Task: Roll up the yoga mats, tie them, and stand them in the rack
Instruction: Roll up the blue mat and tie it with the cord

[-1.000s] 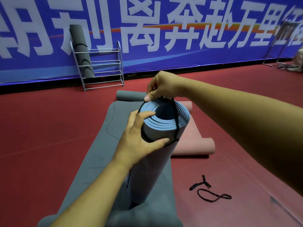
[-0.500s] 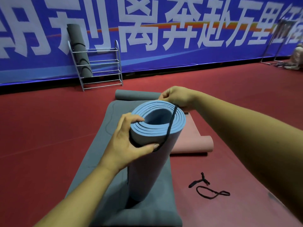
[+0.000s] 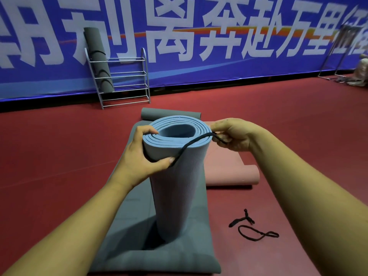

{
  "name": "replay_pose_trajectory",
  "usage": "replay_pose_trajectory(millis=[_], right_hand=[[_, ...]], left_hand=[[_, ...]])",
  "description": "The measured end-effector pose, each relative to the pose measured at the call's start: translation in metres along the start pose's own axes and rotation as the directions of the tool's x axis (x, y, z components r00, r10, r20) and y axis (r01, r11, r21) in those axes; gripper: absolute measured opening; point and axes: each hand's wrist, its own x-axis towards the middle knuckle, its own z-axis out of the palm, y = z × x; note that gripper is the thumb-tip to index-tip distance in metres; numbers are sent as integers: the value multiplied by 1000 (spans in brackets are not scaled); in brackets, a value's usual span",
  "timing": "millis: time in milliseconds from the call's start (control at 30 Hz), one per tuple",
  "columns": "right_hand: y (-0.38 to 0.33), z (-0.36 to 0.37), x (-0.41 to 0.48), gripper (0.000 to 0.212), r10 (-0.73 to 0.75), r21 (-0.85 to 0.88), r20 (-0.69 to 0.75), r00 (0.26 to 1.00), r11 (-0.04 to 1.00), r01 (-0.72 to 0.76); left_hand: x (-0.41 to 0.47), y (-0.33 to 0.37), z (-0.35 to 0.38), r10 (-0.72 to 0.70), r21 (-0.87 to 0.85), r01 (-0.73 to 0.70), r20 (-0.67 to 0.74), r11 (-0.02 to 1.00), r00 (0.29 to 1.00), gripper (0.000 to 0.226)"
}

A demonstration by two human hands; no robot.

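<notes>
A rolled blue yoga mat [image 3: 179, 188] stands upright on a flat grey mat [image 3: 127, 222]. My left hand [image 3: 139, 156] grips the roll's top rim, thumb in front, fingers over the edge. A black strap [image 3: 194, 141] runs across the top edge of the roll, from under my left thumb to my right hand [image 3: 233, 136], which pinches its other end just right of the roll. A metal rack [image 3: 123, 78] stands against the banner at the back, holding one rolled grey mat [image 3: 98, 60] upright on its left side.
A pink mat [image 3: 229, 170], partly rolled, lies on the red floor to the right of the blue roll. The grey mat's far end [image 3: 169, 114] is curled into a roll. Another black strap [image 3: 253, 228] lies loose on the floor at lower right. A metal stand [image 3: 334, 54] stands far right.
My right hand has drawn the strap from above the roll's top down to its right side. The strap now lies lower across the rim. My left hand keeps its grip.
</notes>
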Motion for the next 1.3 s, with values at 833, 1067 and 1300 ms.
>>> replay_pose_trajectory(millis=[833,1067,1300], right_hand=[[80,47,26,18,-49,395,-302,952,902,172],[79,40,29,25,-128,218,-388,913,950,225],[78,42,32,9,-184,140,-359,915,959,248]], left_hand=[[14,-24,11,-53,-248,50,-7,967,999,99],[18,-39,35,-224,-463,188,-24,866,974,94],[13,-47,39,-275,-620,208,-13,757,961,60]])
